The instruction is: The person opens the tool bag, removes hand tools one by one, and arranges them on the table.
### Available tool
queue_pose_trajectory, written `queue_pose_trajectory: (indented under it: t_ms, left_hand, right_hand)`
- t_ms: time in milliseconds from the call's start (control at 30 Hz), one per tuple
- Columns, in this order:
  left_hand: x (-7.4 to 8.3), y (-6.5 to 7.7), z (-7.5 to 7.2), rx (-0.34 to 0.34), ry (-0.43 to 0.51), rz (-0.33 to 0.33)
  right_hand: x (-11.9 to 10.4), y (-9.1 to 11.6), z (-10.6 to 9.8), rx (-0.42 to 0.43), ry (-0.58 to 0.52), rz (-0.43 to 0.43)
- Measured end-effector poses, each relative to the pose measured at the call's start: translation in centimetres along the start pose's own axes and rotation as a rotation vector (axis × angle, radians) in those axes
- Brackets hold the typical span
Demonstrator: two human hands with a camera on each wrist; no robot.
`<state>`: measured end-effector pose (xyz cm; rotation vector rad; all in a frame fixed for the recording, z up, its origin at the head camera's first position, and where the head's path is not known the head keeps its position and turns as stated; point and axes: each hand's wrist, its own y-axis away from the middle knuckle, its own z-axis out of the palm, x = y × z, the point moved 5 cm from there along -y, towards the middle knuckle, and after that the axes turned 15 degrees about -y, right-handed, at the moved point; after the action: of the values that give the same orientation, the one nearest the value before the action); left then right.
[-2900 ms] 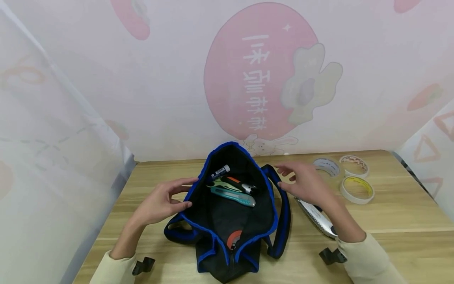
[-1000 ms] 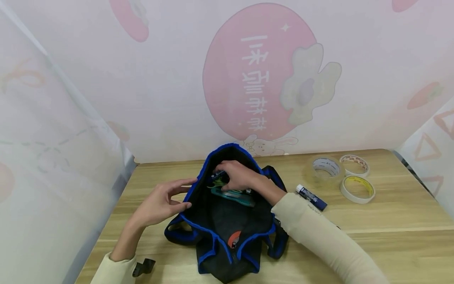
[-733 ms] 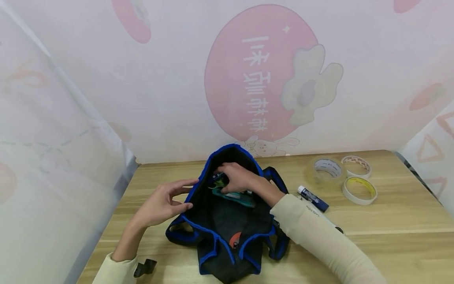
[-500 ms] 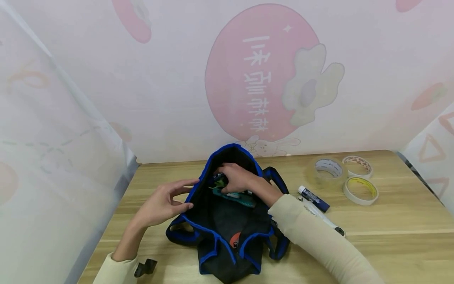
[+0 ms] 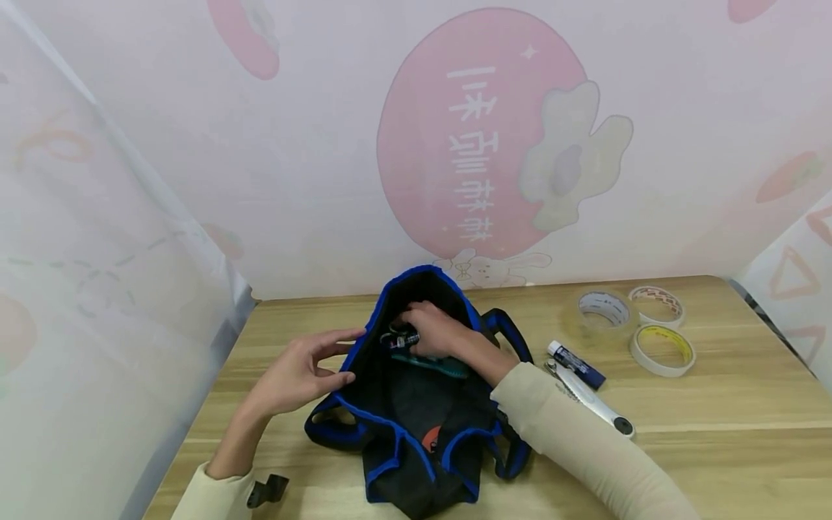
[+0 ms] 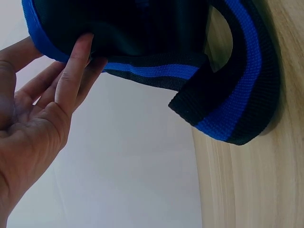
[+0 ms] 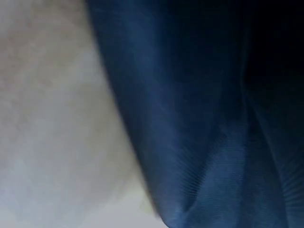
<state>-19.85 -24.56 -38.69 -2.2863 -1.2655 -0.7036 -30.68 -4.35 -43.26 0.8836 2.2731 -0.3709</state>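
Note:
A black bag (image 5: pixel 422 404) with blue trim stands with its mouth wide. My left hand (image 5: pixel 302 372) holds its left rim between thumb and fingers; the left wrist view shows this hand (image 6: pixel 47 104) at the bag's wall above a blue-striped strap (image 6: pixel 237 80). Deep in the bag, my right hand (image 5: pixel 435 331) has its fingers bent down among the contents. A dark tube with white lettering (image 5: pixel 404 341) lies at its fingertips, and a teal utility knife (image 5: pixel 432 365) below its palm. I cannot tell what it grips. Dark cloth (image 7: pixel 199 114) fills much of the right wrist view.
Right of the bag, a navy glue stick (image 5: pixel 577 363) lies beside a long silver tool (image 5: pixel 591 397) with a round black end. Farther right are a clear tape roll (image 5: pixel 604 309) and two white-edged tape rolls (image 5: pixel 663 357). An orange round thing (image 5: pixel 432 437) shows inside the bag's front.
The navy glue stick has appeared on the table, and my right hand has gone into the bag. Recently its fingers shifted and the dark tube turned. The left hand has stayed at the rim.

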Motion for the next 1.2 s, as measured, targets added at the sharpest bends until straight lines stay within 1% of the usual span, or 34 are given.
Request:
queue_pose_trajectory:
  t_ms: [200,433,533,867,1033,1200]
  left_hand:
    - [0.0,0.0,0.0,-0.007,0.003,-0.009]
    - [0.1,0.0,0.1,-0.004,0.015,-0.003]
    - [0.1,0.1,0.1,-0.004,0.011,-0.008]
    - [0.1,0.1,0.0,-0.002,-0.002,-0.012]
    - [0.1,0.0,-0.1,0.0,0.002,-0.009]
    - [0.1,0.1,0.0,0.0,0.011,-0.014]
  right_hand:
    - [-0.1,0.7,1.0,-0.013,-0.019,-0.017]
    - [-0.7,1.7,1.2,0.019,0.028,-0.017]
    - [-0.9,2.0,1.1,0.032,0.022,-0.022]
    - [-2.0,4.1,-0.7,0.089,-0.061,-0.048]
    - [-2.4,5.3,-1.8,0.125,-0.069,-0.054]
    - [-2.9,6.6,-2.7,0.174,-0.076,-0.088]
